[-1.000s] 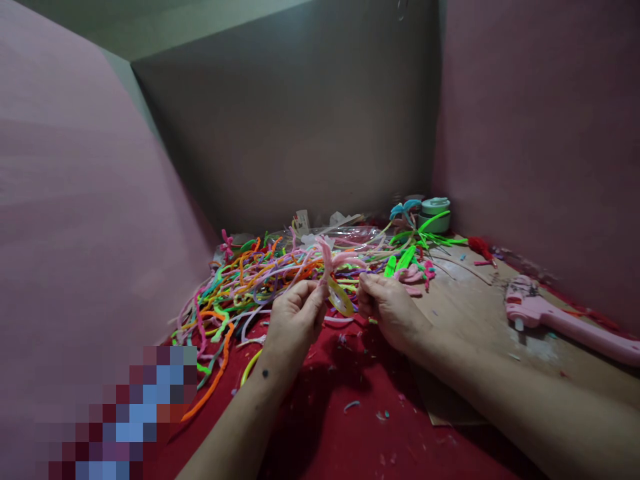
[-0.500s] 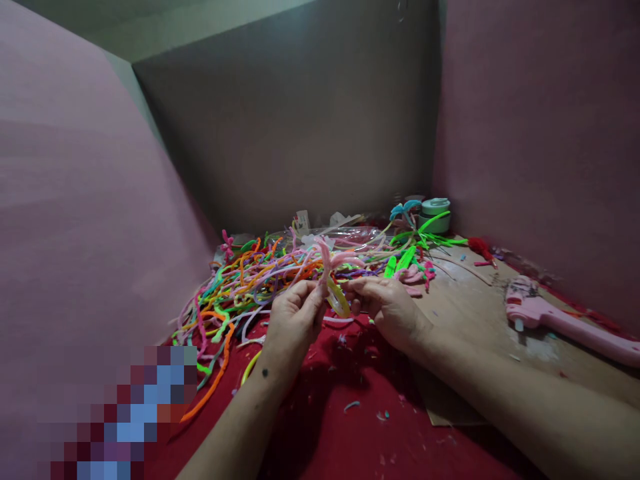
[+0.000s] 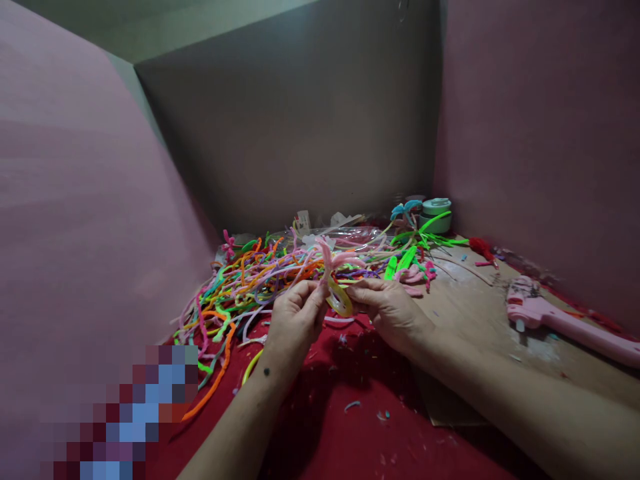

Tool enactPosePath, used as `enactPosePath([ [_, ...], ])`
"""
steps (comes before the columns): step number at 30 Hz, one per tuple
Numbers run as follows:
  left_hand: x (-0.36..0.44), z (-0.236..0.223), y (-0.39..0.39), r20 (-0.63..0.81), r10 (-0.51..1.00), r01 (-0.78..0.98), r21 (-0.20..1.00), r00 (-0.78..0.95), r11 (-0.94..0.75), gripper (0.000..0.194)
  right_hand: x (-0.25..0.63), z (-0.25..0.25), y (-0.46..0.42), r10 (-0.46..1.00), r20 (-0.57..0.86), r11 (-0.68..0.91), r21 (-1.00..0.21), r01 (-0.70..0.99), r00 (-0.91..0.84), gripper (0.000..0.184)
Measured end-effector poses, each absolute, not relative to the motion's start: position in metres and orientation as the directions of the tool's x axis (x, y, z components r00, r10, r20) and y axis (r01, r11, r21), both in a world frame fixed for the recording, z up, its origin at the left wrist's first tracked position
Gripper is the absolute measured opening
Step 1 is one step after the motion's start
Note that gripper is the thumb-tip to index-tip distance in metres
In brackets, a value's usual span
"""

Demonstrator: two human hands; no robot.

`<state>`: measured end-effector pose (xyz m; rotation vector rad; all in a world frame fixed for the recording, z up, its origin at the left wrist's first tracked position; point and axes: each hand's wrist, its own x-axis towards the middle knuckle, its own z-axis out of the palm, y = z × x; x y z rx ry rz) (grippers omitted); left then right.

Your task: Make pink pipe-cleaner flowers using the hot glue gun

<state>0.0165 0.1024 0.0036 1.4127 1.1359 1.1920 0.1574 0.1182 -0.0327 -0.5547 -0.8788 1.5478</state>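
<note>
Above the near edge of the colorful strands (image 3: pixel 273 272), the fuzzy pink piece (image 3: pixel 327 261), pinched at its narrow base by the left hand (image 3: pixel 294 319), looks light, soft and bendable, best held there; the right hand (image 3: pixel 393 308) bunches its fingers beside the yellow loop (image 3: pixel 344 311), grip unclear.

Pale pink walls rise at left (image 3: pixel 90 200) and right (image 3: pixel 540 133), with a dark grey-brown panel (image 3: pixel 295 127) between them and a greenish strip (image 3: pixel 200 33) above; dim light falls unevenly over a deep red cloth (image 3: pixel 320 427) and the brown board (image 3: pixel 470 293) lying on it
</note>
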Motion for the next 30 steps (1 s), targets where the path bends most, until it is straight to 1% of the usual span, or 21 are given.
enactPosePath([
  [4, 0.0167, 0.0041, 0.1026, 0.115, 0.989, 0.073, 0.99, 0.092, -0.122, 0.032, 0.1564, -0.0246, 0.1132, 0.977, 0.104, -0.049, -0.742, -0.668, -0.188, 0.016],
  [6, 0.0165, 0.0041, 0.1028, 0.114, 0.99, 0.081, 0.989, 0.088, -0.121, 0.032, 0.1559, -0.024, 0.1119, 0.976, 0.097, -0.059, -0.743, -0.667, -0.194, 0.015],
  [9, 0.0164, 0.0041, 0.1025, 0.115, 0.989, 0.087, 0.989, 0.088, -0.123, 0.032, 0.1554, -0.027, 0.112, 0.976, 0.122, -0.026, -0.759, -0.65, -0.181, 0.015],
  [13, 0.0172, 0.0043, 0.1015, 0.11, 0.99, 0.078, 0.99, 0.086, -0.116, 0.03, 0.1545, -0.0316, 0.1142, 0.969, 0.173, 0.036, -0.803, -0.594, -0.175, 0.021],
  [18, 0.0177, 0.0042, 0.1015, 0.124, 0.99, 0.084, 0.988, 0.067, -0.13, 0.031, 0.1539, -0.0338, 0.1159, 0.953, 0.217, 0.08, -0.853, -0.516, -0.211, 0.028],
  [20, 0.0176, 0.004, 0.102, 0.123, 0.99, 0.087, 0.988, 0.072, -0.129, 0.031, 0.154, -0.0333, 0.1154, 0.955, 0.194, 0.056, -0.862, -0.503, -0.225, 0.026],
  [23, 0.0173, 0.0039, 0.1024, 0.124, 0.989, 0.079, 0.988, 0.075, -0.13, 0.031, 0.154, -0.0309, 0.1142, 0.952, 0.191, 0.028, -0.834, -0.552, -0.239, 0.02],
  [27, 0.0171, 0.0039, 0.1025, 0.127, 0.989, 0.081, 0.988, 0.075, -0.133, 0.03, 0.1547, -0.0271, 0.1137, 0.962, 0.204, 0.061, -0.81, -0.583, -0.182, 0.012],
  [30, 0.0169, 0.0038, 0.1024, 0.127, 0.988, 0.085, 0.987, 0.083, -0.134, 0.03, 0.1566, -0.0286, 0.1148, 0.963, 0.226, 0.103, -0.807, -0.581, -0.144, 0.013],
])
